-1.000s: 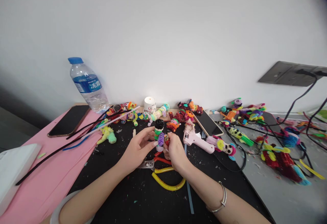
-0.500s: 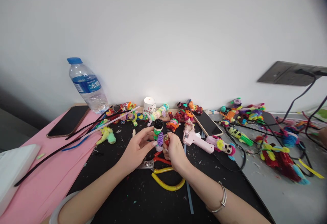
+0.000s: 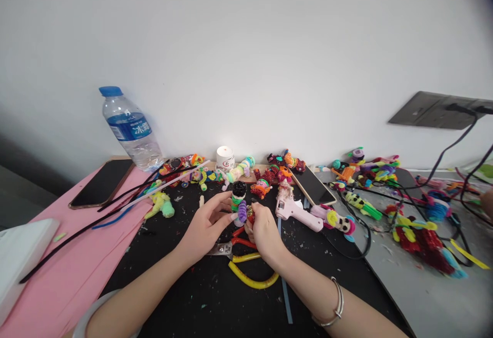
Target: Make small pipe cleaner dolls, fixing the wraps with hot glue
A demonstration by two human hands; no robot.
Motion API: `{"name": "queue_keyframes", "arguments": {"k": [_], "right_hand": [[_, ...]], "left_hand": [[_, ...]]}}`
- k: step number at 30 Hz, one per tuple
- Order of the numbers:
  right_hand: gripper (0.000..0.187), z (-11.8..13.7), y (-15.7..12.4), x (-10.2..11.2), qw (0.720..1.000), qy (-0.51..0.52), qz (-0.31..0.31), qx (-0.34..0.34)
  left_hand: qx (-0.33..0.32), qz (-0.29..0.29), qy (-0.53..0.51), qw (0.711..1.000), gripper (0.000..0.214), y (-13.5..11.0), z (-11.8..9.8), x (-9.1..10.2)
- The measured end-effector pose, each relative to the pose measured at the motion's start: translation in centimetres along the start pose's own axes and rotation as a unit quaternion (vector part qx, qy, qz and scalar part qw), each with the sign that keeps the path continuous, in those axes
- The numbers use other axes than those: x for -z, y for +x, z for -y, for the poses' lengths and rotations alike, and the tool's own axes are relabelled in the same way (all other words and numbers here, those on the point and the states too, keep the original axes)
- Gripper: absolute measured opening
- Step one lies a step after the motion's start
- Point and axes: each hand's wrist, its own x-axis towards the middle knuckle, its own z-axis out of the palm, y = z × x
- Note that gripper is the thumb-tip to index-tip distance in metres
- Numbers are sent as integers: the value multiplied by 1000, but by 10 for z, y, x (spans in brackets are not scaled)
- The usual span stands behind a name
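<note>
A small pipe-cleaner doll [image 3: 239,190] with a black top, a green band and a purple coil stands upright between my hands. My left hand [image 3: 204,227] is closed on it, thumb and fingers at its left side. Beside the purple part, my right hand [image 3: 266,231] pinches a small red and gold piece [image 3: 250,216], mostly covered by the fingers. Whether that piece is joined to the doll, I cannot tell. Under my hands lie cutters [image 3: 252,280] with yellow and red handles, their metal head pointing left. To the right rests a pink glue gun [image 3: 298,213].
Several pipe-cleaner figures line the back, near a white paper cup [image 3: 225,159]. A water bottle [image 3: 133,132] leans on the wall beside a dark phone [image 3: 100,184]. Another phone [image 3: 314,185] lies behind the glue gun. Cables and more figures [image 3: 423,240] cover the right side.
My right hand has shifted very slightly, still at the doll's right side. My left hand keeps its hold, and the things on the table stay where they were.
</note>
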Motion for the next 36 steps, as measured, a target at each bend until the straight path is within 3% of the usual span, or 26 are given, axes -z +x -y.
{"name": "queue_keyframes", "arguments": {"k": [14, 26, 36], "right_hand": [[42, -2, 4, 3, 999, -5, -36, 2], [48, -7, 6, 5, 999, 34, 5, 7], [43, -5, 7, 4, 1000, 20, -11, -9]], "left_hand": [[-7, 2, 23, 1000, 37, -3, -2, -1], [-20, -5, 27, 999, 36, -3, 0, 0], [-24, -2, 33, 999, 36, -2, -1, -1]]}}
